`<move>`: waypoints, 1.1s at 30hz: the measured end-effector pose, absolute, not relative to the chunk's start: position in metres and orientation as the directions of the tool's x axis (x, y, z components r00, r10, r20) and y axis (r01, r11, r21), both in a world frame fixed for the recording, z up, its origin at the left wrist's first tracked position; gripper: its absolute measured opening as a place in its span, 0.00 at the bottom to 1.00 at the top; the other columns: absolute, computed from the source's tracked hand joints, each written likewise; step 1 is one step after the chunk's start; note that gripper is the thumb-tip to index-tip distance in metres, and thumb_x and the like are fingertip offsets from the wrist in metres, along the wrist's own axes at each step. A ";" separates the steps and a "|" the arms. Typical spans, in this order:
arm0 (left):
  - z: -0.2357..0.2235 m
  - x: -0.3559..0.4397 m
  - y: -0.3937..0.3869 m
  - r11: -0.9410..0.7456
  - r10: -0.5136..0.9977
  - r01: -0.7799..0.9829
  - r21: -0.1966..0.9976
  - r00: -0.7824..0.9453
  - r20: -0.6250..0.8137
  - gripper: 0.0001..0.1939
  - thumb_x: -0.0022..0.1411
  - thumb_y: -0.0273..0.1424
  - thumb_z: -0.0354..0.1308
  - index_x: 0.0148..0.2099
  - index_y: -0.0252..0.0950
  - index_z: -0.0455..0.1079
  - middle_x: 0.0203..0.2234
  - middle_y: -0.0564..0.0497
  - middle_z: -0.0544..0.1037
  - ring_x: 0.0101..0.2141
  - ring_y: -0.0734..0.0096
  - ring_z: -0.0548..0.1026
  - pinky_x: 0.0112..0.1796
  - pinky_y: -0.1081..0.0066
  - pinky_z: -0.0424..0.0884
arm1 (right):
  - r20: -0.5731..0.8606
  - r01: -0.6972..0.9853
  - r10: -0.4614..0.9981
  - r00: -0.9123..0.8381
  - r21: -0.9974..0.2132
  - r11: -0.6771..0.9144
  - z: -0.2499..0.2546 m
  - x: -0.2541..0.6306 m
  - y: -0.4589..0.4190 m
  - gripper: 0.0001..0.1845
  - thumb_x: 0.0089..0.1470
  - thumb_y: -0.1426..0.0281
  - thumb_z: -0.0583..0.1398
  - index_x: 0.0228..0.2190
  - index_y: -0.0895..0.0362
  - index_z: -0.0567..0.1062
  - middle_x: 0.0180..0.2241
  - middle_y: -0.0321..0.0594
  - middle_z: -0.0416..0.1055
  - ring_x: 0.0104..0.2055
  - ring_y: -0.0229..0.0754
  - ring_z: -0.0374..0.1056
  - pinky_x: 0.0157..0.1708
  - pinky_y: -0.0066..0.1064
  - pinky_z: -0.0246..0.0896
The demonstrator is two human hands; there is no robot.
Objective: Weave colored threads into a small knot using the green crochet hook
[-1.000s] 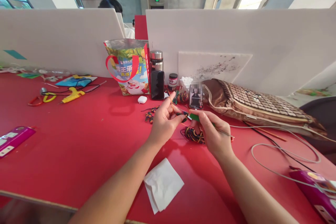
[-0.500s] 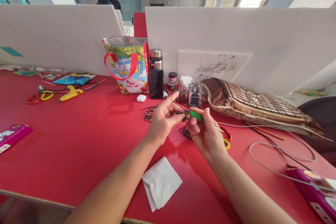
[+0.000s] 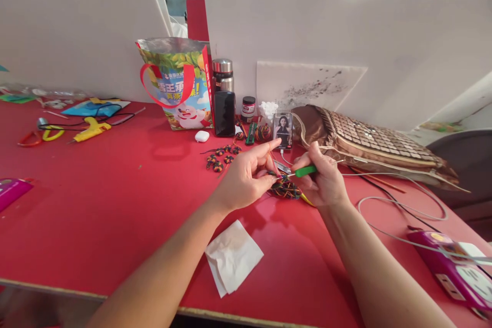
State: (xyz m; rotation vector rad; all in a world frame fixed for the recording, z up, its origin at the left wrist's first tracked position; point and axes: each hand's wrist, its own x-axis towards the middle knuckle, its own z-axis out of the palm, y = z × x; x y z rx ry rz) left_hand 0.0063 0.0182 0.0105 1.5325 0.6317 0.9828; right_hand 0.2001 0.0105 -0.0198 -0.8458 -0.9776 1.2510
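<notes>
My right hand (image 3: 325, 177) is closed on a crochet hook (image 3: 306, 170) with a green handle, its thin metal tip pointing left. The tip meets a small bit of crochet work pinched by my left hand (image 3: 246, 177). A strand of yarn (image 3: 272, 161) runs up around the left fingers, and the index finger stretches out to the right. Just below the hands lies a tangle of multicoloured yarn (image 3: 286, 189), partly hidden. Yellow-handled scissors (image 3: 306, 200) show in part behind the right hand. Several small multicoloured crocheted pieces (image 3: 219, 159) rest left of my hands.
A propped phone (image 3: 283, 130) stands behind the hands, beside a yarn ball (image 3: 263, 133). A black phone (image 3: 224, 115), earbud case (image 3: 202, 136) and shopping bag (image 3: 175, 87) are further left. A folded tissue (image 3: 234, 259) lies in front. A cable (image 3: 403, 197) loops near the power strip (image 3: 442, 261).
My right hand has drawn away to the right with the crochet hook, exposing more of its metal shaft. The view has tilted down slightly, and more of the yarn tangle shows.
</notes>
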 end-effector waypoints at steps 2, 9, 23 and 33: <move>0.011 0.006 0.018 -0.205 0.832 -0.102 0.973 0.505 0.228 0.42 0.57 0.21 0.63 0.74 0.32 0.67 0.31 0.54 0.76 0.30 0.74 0.70 0.34 0.70 0.66 | 0.149 -0.297 0.985 0.090 -0.940 0.169 -0.015 0.203 0.008 0.36 0.48 0.37 0.71 0.17 0.57 0.82 0.06 0.30 0.55 0.08 0.28 0.42 0.12 0.25 0.32; 0.011 0.008 0.018 -0.213 0.855 -0.032 0.977 0.478 0.202 0.44 0.58 0.21 0.61 0.76 0.26 0.62 0.30 0.54 0.73 0.29 0.74 0.65 0.33 0.70 0.63 | 0.179 -0.188 0.968 0.174 -0.959 0.211 -0.009 0.210 0.006 0.35 0.48 0.37 0.71 0.19 0.58 0.85 0.07 0.34 0.60 0.08 0.28 0.45 0.10 0.26 0.31; 0.006 0.009 0.022 -0.183 0.897 0.003 0.983 0.411 0.166 0.42 0.59 0.21 0.63 0.76 0.27 0.63 0.29 0.56 0.74 0.29 0.73 0.67 0.34 0.69 0.63 | 0.255 -0.125 0.941 0.221 -0.950 0.287 -0.004 0.207 0.004 0.35 0.49 0.38 0.72 0.17 0.58 0.84 0.08 0.36 0.62 0.10 0.32 0.54 0.10 0.26 0.37; 0.001 0.012 0.027 -0.123 0.947 0.001 0.992 0.299 0.117 0.42 0.58 0.20 0.65 0.74 0.27 0.66 0.29 0.56 0.74 0.28 0.74 0.67 0.34 0.69 0.64 | 0.368 0.020 0.878 0.306 -0.924 0.381 -0.009 0.196 0.000 0.33 0.57 0.39 0.68 0.21 0.55 0.87 0.12 0.38 0.68 0.13 0.35 0.60 0.13 0.29 0.50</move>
